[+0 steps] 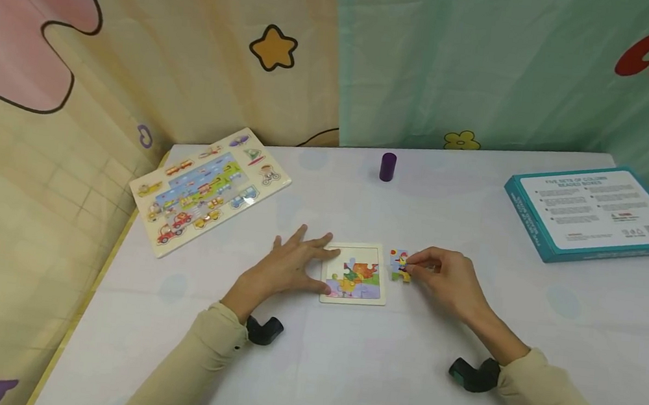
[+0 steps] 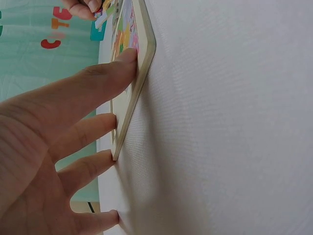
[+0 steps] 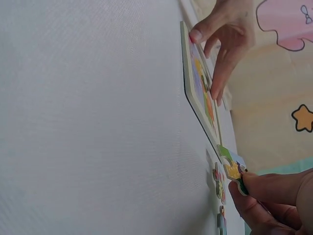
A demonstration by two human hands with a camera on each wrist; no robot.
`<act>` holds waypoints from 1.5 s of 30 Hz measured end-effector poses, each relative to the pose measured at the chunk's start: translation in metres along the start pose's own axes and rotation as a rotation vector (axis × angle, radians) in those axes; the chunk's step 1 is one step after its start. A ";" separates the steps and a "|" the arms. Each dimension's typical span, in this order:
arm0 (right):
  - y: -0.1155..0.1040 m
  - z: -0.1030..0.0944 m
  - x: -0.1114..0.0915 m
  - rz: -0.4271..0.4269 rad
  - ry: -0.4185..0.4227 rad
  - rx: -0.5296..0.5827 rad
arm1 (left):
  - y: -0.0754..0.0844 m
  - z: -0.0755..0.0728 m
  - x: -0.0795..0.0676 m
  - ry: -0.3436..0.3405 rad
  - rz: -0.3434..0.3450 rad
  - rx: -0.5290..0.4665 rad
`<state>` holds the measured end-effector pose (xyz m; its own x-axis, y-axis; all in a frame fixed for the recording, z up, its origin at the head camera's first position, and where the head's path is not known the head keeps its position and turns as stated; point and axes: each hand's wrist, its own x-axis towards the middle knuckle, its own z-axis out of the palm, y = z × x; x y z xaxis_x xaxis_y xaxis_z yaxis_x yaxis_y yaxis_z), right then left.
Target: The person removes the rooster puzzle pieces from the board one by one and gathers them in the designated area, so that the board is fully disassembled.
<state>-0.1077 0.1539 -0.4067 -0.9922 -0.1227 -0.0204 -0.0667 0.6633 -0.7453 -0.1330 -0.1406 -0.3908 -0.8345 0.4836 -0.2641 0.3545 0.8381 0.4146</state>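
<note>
A small square puzzle tray (image 1: 352, 302) with a pale wooden frame lies flat on the table, part of its picture filled with colourful pieces. My left hand (image 1: 289, 265) has its fingers spread, thumb and fingertips resting on the tray's left side. Just right of the tray, my right hand (image 1: 447, 281) pinches a puzzle piece (image 3: 234, 169) between thumb and fingers. In the right wrist view, that piece is tilted close to the tray's edge. Loose puzzle pieces (image 3: 218, 183) lie on the table below it, and the hand mostly hides them in the head view.
A larger vehicle puzzle board (image 1: 220, 215) lies at the back left. At the back middle stands a purple cylinder (image 1: 388, 167). A teal-edged box (image 1: 599, 213) lies at the right. Printed curtains (image 1: 479, 61) hang behind the white table (image 1: 338, 367).
</note>
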 end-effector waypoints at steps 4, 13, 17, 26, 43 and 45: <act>0.001 0.000 -0.001 0.010 -0.007 0.001 | -0.001 0.001 0.000 -0.002 -0.008 0.000; 0.003 0.003 -0.003 0.035 -0.037 0.024 | -0.002 0.002 -0.001 0.001 -0.001 -0.012; 0.004 0.003 -0.004 0.027 -0.042 0.029 | -0.002 0.002 -0.001 0.004 -0.003 -0.017; 0.004 0.005 -0.004 0.010 -0.004 -0.037 | -0.002 0.003 -0.001 0.008 0.000 -0.022; -0.009 0.006 -0.010 0.039 0.024 -0.210 | -0.002 0.003 -0.001 0.019 0.010 -0.018; -0.011 0.007 -0.010 0.034 0.026 -0.242 | -0.002 0.002 -0.001 0.017 0.009 -0.019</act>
<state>-0.0963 0.1430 -0.4027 -0.9965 -0.0799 -0.0232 -0.0530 0.8249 -0.5628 -0.1319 -0.1421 -0.3933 -0.8386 0.4864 -0.2454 0.3537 0.8287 0.4337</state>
